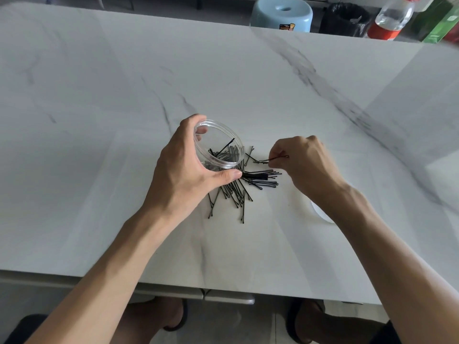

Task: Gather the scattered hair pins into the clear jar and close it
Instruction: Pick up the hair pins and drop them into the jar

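Note:
My left hand grips a clear round jar and tilts its open mouth toward the right; several black hair pins lie inside it. A pile of black hair pins is scattered on the white marble table just below and right of the jar. My right hand pinches one hair pin between thumb and fingertips, right of the jar's mouth. A clear lid lies flat on the table, partly hidden under my right forearm.
Beyond the table's far edge stand a light blue stool, a black bin, a plastic bottle with a red label and a green box. My sandalled feet show below the near edge.

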